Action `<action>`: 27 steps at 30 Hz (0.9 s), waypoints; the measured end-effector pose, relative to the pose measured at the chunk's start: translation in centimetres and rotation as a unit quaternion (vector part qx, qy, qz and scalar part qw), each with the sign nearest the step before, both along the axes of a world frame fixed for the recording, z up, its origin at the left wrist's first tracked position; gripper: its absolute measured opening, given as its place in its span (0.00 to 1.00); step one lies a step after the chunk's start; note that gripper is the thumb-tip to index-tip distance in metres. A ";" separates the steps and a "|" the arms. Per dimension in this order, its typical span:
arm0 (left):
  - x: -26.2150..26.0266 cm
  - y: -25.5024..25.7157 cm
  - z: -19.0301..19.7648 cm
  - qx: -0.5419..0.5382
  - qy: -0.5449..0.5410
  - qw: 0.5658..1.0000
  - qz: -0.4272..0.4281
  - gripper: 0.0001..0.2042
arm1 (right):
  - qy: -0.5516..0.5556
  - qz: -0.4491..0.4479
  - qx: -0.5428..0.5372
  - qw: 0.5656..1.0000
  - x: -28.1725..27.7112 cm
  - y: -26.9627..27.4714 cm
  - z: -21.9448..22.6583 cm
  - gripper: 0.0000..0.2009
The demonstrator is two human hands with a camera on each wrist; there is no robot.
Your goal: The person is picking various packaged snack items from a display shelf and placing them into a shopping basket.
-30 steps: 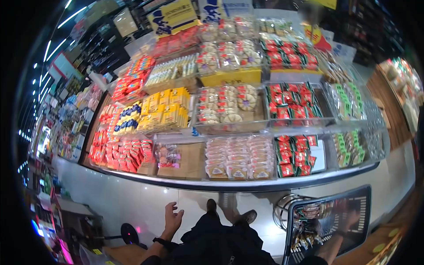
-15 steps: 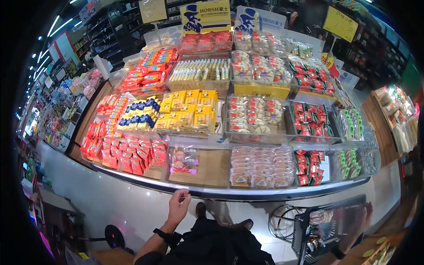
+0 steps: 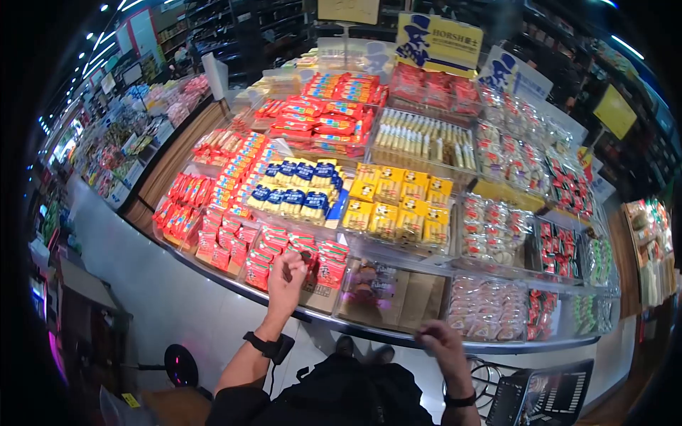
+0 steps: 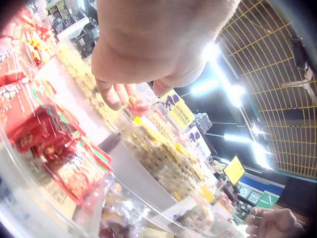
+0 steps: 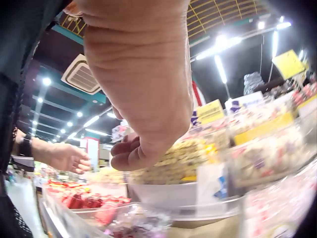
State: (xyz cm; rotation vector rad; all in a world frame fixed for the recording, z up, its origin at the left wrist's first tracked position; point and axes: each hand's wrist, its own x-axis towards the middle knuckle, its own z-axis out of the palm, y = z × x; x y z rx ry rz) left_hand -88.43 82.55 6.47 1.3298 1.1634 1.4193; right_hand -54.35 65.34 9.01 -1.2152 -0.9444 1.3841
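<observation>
My left hand (image 3: 286,280) hovers over the front bin of red snack packets (image 3: 330,264), its fingers loosely bent. In the left wrist view, the fingers (image 4: 113,94) hang down with nothing between them, and red packets (image 4: 77,166) lie below to the left. My right hand (image 3: 444,344) is in front of the display's front edge, near the bin of clear-wrapped pastries (image 3: 486,305). Its fingers (image 5: 130,153) are loosely curled around nothing in the right wrist view. Between the hands, purple-labelled packs (image 3: 374,278) lie at one end of a mostly bare bin (image 3: 419,295).
A black shopping basket (image 3: 547,394) stands low at the right beside a round metal stool frame (image 3: 472,383). Yellow packets (image 3: 401,202) and blue-and-white packets (image 3: 298,184) fill bins further back. A yellow sign (image 3: 444,44) rises behind the display.
The head view has turned left. My left hand has moved forward from over the floor to over the red packets. My right hand has left the basket and come to the display front.
</observation>
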 end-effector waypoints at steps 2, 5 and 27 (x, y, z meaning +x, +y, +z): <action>-1.2 1.0 0.3 -0.016 -0.010 1.000 0.022 0.19 | 0.013 0.094 -0.004 0.995 -2.6 2.3 -0.1 0.11; -2.2 0.7 1.0 -0.033 0.025 0.998 0.057 0.21 | 0.059 0.174 -0.031 0.983 -5.1 4.6 -2.1 0.13; -6.5 18.1 2.0 0.136 0.449 0.883 0.001 0.23 | -0.276 -0.050 0.082 0.957 -22.7 31.7 1.8 0.23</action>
